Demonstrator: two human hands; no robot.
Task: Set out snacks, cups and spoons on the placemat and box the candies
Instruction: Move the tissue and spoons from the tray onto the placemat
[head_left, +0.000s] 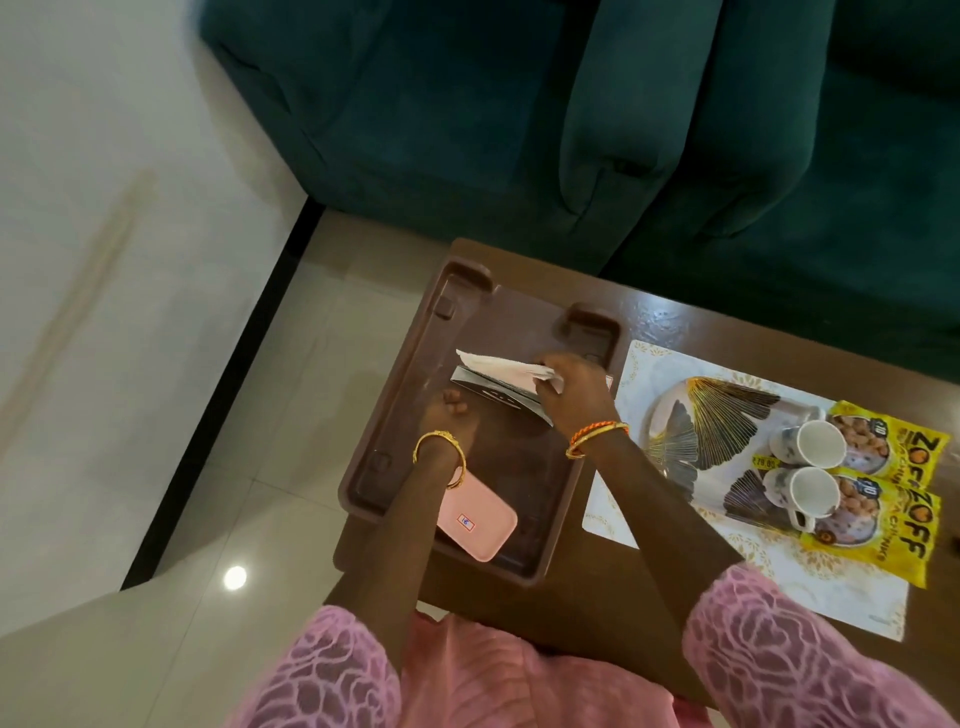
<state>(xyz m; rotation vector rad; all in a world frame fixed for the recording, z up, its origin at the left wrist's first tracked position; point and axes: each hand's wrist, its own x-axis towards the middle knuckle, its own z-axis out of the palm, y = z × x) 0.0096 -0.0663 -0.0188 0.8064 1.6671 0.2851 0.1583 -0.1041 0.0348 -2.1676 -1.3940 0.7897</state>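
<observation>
Placemat (649, 374): white, gold-patterned; bears two white cups (815, 447), yellow snack packets (893, 488).

Soft, even indoor light. A bright lamp spot glares on the floor (235, 577), and the table (670, 317) shows a dull sheen. Edges bend (wide-angle lens); the hands' shadows are faint, and everything is slightly soft.

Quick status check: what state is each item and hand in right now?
Right hand: grip closed on white paper.
Left hand: fist-like, contents unclear.
Two cups: tipped sideways, empty.
Two snack packets: flat, sealed.
Pink case: closed, in brown tray.
</observation>
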